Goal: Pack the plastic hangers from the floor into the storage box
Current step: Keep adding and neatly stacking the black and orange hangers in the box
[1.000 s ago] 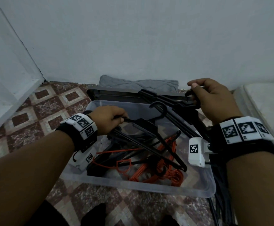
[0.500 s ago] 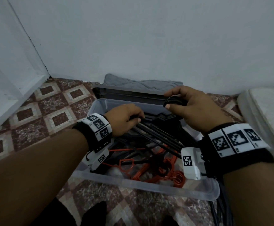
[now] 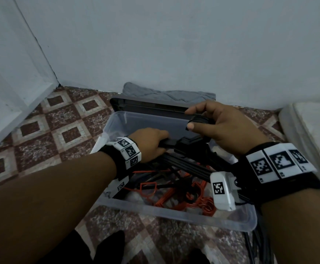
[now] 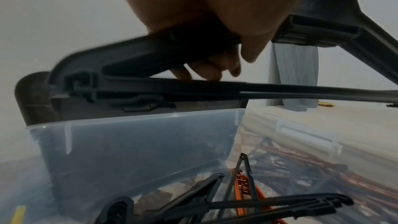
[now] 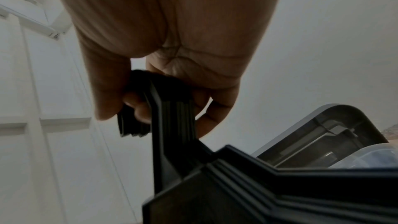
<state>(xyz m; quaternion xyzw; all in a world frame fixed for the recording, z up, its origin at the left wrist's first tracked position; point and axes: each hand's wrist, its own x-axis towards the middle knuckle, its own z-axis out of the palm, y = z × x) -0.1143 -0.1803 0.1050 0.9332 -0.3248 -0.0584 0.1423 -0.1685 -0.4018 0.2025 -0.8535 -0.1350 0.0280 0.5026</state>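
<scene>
A stack of black plastic hangers (image 3: pixel 185 159) hangs over the clear storage box (image 3: pixel 174 212). My left hand (image 3: pixel 151 143) grips one shoulder end of the stack (image 4: pixel 137 55). My right hand (image 3: pixel 212 126) holds the bunched hooks (image 3: pixel 199 121), fingers curled round them (image 5: pixel 150 108). Inside the box lie orange hangers (image 3: pixel 176 195) and more black hangers (image 4: pixel 226 205). The box's floor is mostly hidden by my arms.
The dark box lid (image 3: pixel 147 107) leans behind the box, with grey cloth (image 3: pixel 166 94) against the wall. More black hangers (image 3: pixel 258 244) lie on the tiled floor (image 3: pixel 56 130) at the box's right. A white mattress edge (image 3: pixel 307 130) runs along the right.
Both hands have brought the black hanger stack lower and leftward over the box. The spread hangers are now gathered tight, and my right hand has come closer to my left.
</scene>
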